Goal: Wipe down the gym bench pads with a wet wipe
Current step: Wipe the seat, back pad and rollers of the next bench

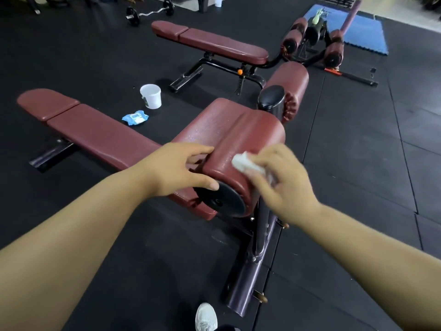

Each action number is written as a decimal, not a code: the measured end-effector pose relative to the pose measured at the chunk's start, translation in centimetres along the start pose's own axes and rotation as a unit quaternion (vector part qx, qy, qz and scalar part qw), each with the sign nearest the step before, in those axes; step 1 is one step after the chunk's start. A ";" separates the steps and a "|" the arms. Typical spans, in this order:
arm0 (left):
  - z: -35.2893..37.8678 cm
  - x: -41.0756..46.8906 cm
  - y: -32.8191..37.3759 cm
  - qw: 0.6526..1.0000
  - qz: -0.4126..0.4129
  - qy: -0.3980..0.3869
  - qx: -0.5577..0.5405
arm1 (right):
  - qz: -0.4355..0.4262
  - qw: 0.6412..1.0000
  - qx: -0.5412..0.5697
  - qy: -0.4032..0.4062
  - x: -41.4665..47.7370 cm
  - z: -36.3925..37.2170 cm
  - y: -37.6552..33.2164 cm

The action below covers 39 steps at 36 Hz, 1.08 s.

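A maroon roller pad [248, 139] sits at the near end of a maroon gym bench [95, 132], its surface wet and glistening. My left hand [179, 170] grips the roller's near end, thumb on the black end cap [224, 199], fingers curled over the top. My right hand [284, 182] pinches a crumpled white wet wipe [243, 163] and presses it on the roller's right side. A second maroon roller [291, 84] lies further along the same frame.
A white plastic tub [151, 96] and a blue wipe packet [135, 117] lie on the black rubber floor beyond the bench. A second maroon bench [214, 44] stands behind, with a barbell [150, 13] and blue mat [365, 32] further back. My shoe [205, 316] is below.
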<state>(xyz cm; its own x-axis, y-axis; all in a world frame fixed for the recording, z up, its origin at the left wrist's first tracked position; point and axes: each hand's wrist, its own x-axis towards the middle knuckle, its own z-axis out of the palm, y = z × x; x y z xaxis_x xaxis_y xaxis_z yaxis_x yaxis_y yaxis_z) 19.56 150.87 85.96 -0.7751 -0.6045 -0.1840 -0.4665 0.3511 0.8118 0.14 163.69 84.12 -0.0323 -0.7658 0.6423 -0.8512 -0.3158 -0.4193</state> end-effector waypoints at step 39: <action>1.7 -0.8 0.2 0.994 0.047 0.096 0.028 | 0.117 0.990 0.010 0.080 0.4 0.6 1.2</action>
<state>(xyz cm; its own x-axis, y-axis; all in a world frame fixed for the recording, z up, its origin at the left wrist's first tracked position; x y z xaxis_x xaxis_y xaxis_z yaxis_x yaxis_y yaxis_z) 19.35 152.60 85.30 -0.7227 -0.6912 0.0052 -0.4229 0.4482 0.7875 -0.55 162.67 83.53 -0.3112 -0.7219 0.6181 -0.8003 -0.1517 -0.5801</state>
